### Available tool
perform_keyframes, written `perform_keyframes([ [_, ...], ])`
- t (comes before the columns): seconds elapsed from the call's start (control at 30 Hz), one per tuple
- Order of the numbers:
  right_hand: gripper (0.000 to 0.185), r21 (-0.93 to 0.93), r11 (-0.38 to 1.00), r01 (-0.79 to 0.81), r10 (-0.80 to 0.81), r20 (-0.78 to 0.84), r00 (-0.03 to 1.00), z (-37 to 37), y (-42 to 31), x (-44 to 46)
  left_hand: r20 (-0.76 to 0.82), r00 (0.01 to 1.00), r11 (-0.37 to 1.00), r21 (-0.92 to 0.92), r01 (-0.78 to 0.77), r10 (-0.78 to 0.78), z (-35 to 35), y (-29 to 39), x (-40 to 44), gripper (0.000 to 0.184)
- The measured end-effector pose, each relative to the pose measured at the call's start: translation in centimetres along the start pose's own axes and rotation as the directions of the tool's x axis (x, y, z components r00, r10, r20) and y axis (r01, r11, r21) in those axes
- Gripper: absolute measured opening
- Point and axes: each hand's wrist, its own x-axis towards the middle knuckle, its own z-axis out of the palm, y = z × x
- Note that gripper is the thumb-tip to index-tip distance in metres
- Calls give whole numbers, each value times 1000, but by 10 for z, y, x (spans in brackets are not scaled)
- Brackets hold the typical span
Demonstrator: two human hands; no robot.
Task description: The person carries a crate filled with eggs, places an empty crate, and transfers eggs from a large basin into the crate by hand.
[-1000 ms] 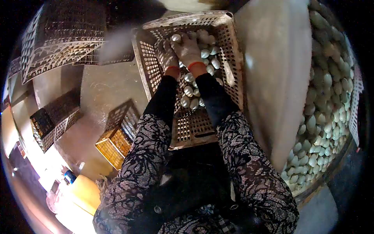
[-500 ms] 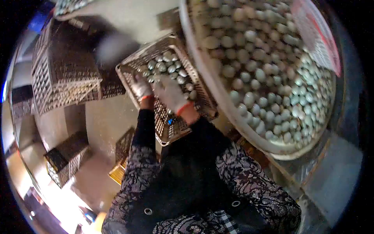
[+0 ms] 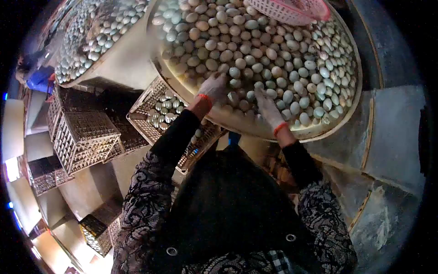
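Note:
My left hand [image 3: 214, 87], in a pale glove with an orange band at the wrist, reaches over the near rim of a large round tub [image 3: 244, 130]. Its fingers are apart and touch the eggs [image 3: 248, 59], which are pale green, cream and brownish. My right hand [image 3: 268, 107], gloved the same way, lies farther right in the tub with its fingers stretched among the eggs. I see no egg clearly gripped in either hand. Left of the tub, a plastic crate [image 3: 141, 126] holds several eggs [image 3: 166, 108] at its far end, partly covered by my left arm.
A pink basket [image 3: 285, 11] sits on the eggs at the tub's far side. Another tub of eggs [image 3: 102, 43] stands at the far left. Stacked crates [image 3: 84, 130] stand on the floor to the left, and another crate [image 3: 98, 230] is lower down.
Both hands have left the crate and moved right into the tub of eggs, farther apart from each other. The view has turned toward the tub.

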Motion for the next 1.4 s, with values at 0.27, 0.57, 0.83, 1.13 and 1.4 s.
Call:
perform_keyframes([
  [0.27,52,370,928,-41,68,-60,996,49,8,67,-46,916,767,-564,305,-398,37,24,1,75],
  [0.57,47,-28,999,38,-39,-42,998,59,5,86,-158,986,945,-326,6,-61,41,0,9,70],
  [0.83,50,653,744,142,-106,-94,990,47,-15,74,-189,912,793,-451,-410,364,57,-51,42,67],
  [1.13,52,773,634,34,-54,0,999,13,-46,45,66,994,436,-894,99,-91,38,1,22,53],
  [1.4,60,474,877,76,-99,24,995,26,-22,70,-226,973,709,-693,-131,-41,31,25,0,54],
])
